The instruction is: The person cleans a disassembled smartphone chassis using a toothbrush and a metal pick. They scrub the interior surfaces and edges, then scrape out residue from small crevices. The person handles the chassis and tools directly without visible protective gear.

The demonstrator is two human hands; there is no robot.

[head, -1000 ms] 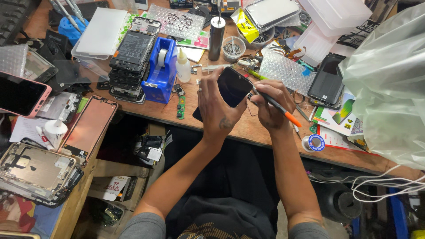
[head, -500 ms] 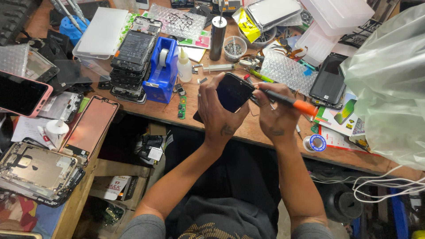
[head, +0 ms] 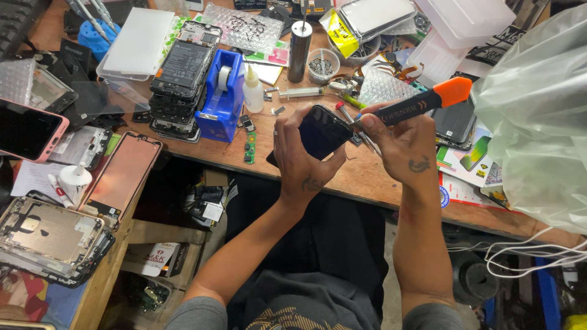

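L hand was wrapped round a dark phone, fingers closed on its edges, holding it tilted just above the wooden bench. R hand was closed tight on a pry tool w/ black grip & orange end, its thin tip touching the phone's upper right edge. To do this well, I'd judge: keep tip shallow in the seam, lever gently, steady the phone w/ L thumb so it can't slip; a slip could gouge the screen.

Packaging etc: blue tape dispenser left of the phone, beside a stack of opened phones. Small white squeeze bottle just right of it. Yellow foil packet at back, by a clear round tub. Bubble-wrap sheet w/ black scribble at back. Printed green/white cards under R side. Big pale green plastic bag far right
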